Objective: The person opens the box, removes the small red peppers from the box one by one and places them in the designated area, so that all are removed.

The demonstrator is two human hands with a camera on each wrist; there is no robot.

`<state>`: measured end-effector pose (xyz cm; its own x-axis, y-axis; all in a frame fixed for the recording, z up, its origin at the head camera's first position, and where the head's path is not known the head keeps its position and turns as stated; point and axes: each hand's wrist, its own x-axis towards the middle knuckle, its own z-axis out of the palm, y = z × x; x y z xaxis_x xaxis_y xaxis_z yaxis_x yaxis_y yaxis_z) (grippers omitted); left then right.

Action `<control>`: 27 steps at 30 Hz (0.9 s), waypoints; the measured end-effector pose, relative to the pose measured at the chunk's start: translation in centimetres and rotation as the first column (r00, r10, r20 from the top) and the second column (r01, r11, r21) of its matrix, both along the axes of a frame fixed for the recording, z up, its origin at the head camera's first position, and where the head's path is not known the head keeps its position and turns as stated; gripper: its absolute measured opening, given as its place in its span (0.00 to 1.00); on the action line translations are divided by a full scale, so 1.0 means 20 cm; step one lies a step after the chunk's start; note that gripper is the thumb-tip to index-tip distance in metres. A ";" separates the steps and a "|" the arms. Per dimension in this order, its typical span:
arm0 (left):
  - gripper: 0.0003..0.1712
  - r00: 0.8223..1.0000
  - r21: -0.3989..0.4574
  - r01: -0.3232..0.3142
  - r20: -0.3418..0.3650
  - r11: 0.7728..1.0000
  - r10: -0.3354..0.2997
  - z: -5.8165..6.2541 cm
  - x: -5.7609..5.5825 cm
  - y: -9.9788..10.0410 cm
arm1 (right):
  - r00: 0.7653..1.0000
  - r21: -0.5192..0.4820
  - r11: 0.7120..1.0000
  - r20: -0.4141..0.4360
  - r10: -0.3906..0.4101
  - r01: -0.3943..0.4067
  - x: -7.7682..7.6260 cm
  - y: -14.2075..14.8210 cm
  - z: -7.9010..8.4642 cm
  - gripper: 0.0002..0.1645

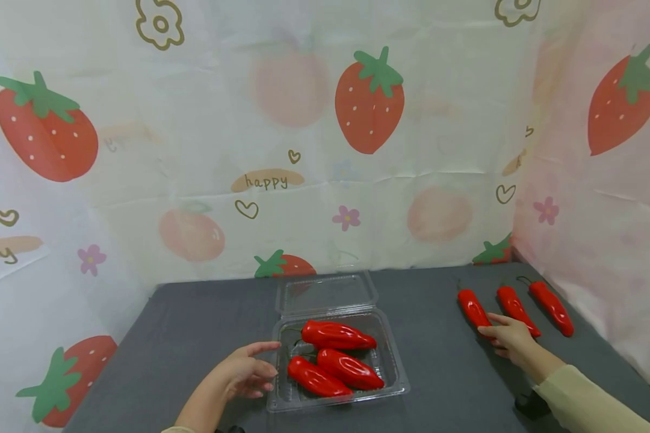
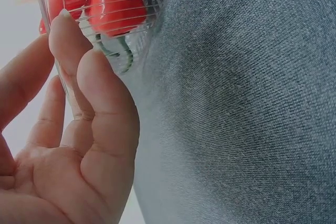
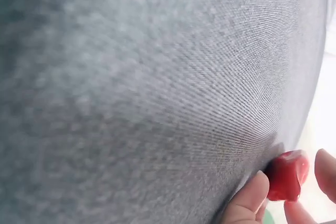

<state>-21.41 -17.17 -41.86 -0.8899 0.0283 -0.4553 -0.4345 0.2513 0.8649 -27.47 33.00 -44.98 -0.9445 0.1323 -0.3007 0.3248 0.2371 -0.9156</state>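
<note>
My right hand (image 1: 511, 340) is at the lower end of a red chili pepper (image 1: 471, 305) lying on the table at the right. In the right wrist view, fingertips (image 3: 254, 190) lie close along one side of that pepper (image 3: 287, 176), with another fingertip apart from it on the other side. My left hand (image 1: 244, 373) is beside the left wall of a clear plastic box (image 1: 395, 361), its fingers loosely bent and fingertips right at the wall. Three glossy red peppers (image 1: 338, 334) lie inside the box, green stems toward the left.
Two more red peppers, a middle one (image 1: 514, 307) and an outer one (image 1: 552, 308), lie right of the one at my hand. The box's open lid (image 1: 327, 293) lies back behind it. A patterned cloth wall (image 1: 314, 144) borders the grey table (image 1: 206, 325).
</note>
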 end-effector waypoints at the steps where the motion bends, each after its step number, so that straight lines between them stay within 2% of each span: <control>1: 0.32 1.000 0.002 0.000 -0.001 1.000 0.000 0.00 0.00 0.00 | 1.000 0.002 1.000 0.003 0.000 0.000 0.01 0.00 0.01 0.46; 14: 0.32 1.000 0.010 0.000 0.000 1.000 0.000 -0.01 0.00 0.00 | 1.000 -0.058 0.998 0.004 -0.003 0.003 0.09 0.03 0.08 0.46; 22: 0.33 1.000 0.023 0.011 -0.003 1.000 -0.011 -0.01 0.00 0.00 | 0.999 -0.100 0.994 -0.015 0.046 -0.047 0.10 0.02 0.12 0.47; 27: 0.33 1.000 0.023 0.012 -0.003 1.000 -0.012 -0.02 -0.01 -0.01 | 0.997 -0.181 0.981 -0.032 0.069 -0.074 0.11 -0.01 0.16 0.48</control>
